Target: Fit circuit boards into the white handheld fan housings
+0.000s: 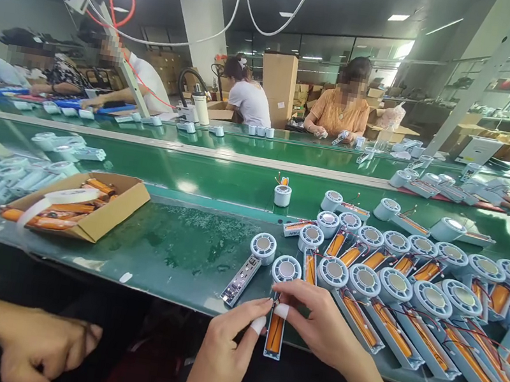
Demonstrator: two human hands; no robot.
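At the table's front edge lies a light-blue handheld fan housing (pixel 286 269) with a round slotted head. Its open handle holds an orange battery (pixel 275 336) with a dark wire along it. My left hand (pixel 224 351) reaches in from the left, thumb and forefinger closed in a pinch over the handle. Opposite it, my right hand (pixel 323 324) pinches close to the head, fingertips nearly meeting the left ones. Whatever small thing sits between the fingertips is hidden. White coverings wrap a finger on each hand. Just left lies another housing with a circuit board (pixel 241 279) on its handle.
Rows of similar housings (pixel 396 284) with batteries and wires crowd the right side. A cardboard box (pixel 116 211) of orange batteries stands at left, near stacked housings (pixel 15 175). Another person's hand (pixel 47 342) is at lower left. Several people sit beyond the green conveyor (pixel 218 175).
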